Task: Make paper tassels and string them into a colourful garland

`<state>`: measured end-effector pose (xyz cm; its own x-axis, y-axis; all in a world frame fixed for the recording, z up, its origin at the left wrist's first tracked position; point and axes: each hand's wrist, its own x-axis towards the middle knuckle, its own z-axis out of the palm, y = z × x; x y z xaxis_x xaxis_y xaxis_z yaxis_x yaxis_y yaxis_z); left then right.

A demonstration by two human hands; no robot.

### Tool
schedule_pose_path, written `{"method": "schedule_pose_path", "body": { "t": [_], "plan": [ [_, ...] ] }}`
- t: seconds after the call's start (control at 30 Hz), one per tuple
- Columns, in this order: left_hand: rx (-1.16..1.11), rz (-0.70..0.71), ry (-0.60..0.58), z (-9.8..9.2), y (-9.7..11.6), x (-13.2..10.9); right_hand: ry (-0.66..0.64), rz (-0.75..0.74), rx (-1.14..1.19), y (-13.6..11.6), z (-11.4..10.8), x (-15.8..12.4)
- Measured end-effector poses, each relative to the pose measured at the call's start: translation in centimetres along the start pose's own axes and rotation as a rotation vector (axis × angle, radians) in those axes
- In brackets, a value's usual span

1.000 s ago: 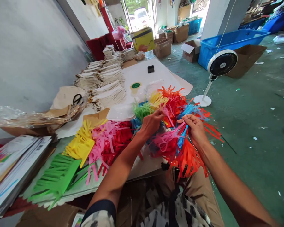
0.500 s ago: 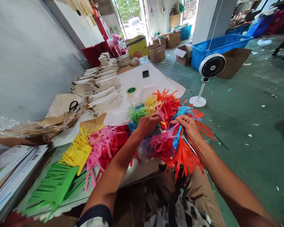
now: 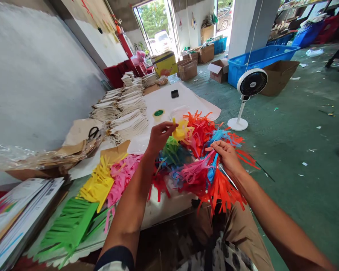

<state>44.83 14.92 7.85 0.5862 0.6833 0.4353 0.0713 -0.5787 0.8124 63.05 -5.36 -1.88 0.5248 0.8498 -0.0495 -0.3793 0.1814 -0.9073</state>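
My left hand [image 3: 158, 137] is raised over the surface [image 3: 164, 99]. Its grip is pinched shut on a yellow fringe piece [image 3: 181, 131], thumb against fingertips. My right hand [image 3: 226, 156] sits lower and to the right, its grip closed on the gathered middle of the fringe bundle [image 3: 199, 169]. The bundle is a mass of red, orange, pink, blue and green paper strips that spills off the surface's near edge above my lap.

I judge this paper to be very light, soft and floppy. The cut strips have no stiffness, would tear or crease if tugged, and snag on one another. The uncut band at the base of each piece looks like the place to hold, not the loose ends.

Flat stacks of green fringe [image 3: 70, 222], yellow fringe [image 3: 98, 182] and pink fringe [image 3: 121, 177] lie to the left.

I can read no writing. The printed sheets [image 3: 14, 210] at far left carry text and barcode-like marks too small to make out. The print on the yellow box [image 3: 165, 64] and the badge on the fan [image 3: 250, 83] are also illegible.
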Motion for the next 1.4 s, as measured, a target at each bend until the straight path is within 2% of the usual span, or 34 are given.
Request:
{"method": "schedule_pose_path", "body": {
  "t": [0.07, 0.13, 0.2, 0.23, 0.27, 0.3, 0.33, 0.4, 0.43, 0.5, 0.6, 0.67, 0.83, 1.07, 1.4],
  "plan": [
    [-0.049, 0.008, 0.097, -0.9, 0.5, 0.5, -0.001, -0.003, 0.0, 0.0, 0.0, 0.0],
    [-0.159, 0.051, 0.304, -1.8, 1.4, 1.0, 0.003, -0.008, -0.004, 0.0, -0.1, -0.1],
    [-0.25, 0.165, 0.563, -2.4, 2.5, 1.1, 0.004, -0.012, -0.013, 0.0, -0.2, -0.1],
    [-0.25, 0.243, 0.642, -2.5, 3.2, 1.0, 0.004, -0.013, -0.019, 0.0, -0.3, -0.1],
    [-0.21, 0.317, 0.652, -2.3, 3.7, 0.7, 0.003, -0.016, -0.026, 0.0, -0.4, -0.1],
    [-0.147, 0.369, 0.594, -1.8, 4.1, 0.2, 0.003, -0.023, -0.033, 0.1, -0.4, -0.1],
    [-0.08, 0.387, 0.475, -1.0, 4.4, -0.4, 0.005, -0.035, -0.04, 0.1, -0.4, -0.1],
    [0.02, 0.306, 0.168, 1.5, 4.0, -1.9, 0.013, -0.067, -0.051, 0.2, -0.2, 0.0],
    [0.037, 0.23, 0.06, 3.0, 3.5, -2.6, 0.019, -0.085, -0.058, 0.3, -0.1, 0.0],
    [0.02, 0.065, -0.046, 6.2, 2.0, -4.1, 0.034, -0.118, -0.077, 0.4, 0.4, -0.1],
    [-0.021, 0.002, -0.113, 10.0, 0.0, -5.8, 0.065, -0.163, -0.11, 0.5, 0.9, -0.3],
    [-0.062, -0.012, -0.143, 11.3, -0.6, -6.4, 0.089, -0.186, -0.123, 0.5, 1.1, -0.4],
    [-0.147, -0.061, -0.164, 11.5, -0.8, -6.6, 0.119, -0.208, -0.164, 0.4, 0.8, -0.5],
    [-0.236, -0.122, -0.246, 10.4, -1.8, -6.6, 0.017, -0.194, -0.249, 0.6, 0.2, -0.3],
    [-0.4, -0.236, -0.232, 9.5, -2.0, -6.8, 0.0, -0.207, -0.285, 0.3, 0.6, -0.3]
  ]
}}
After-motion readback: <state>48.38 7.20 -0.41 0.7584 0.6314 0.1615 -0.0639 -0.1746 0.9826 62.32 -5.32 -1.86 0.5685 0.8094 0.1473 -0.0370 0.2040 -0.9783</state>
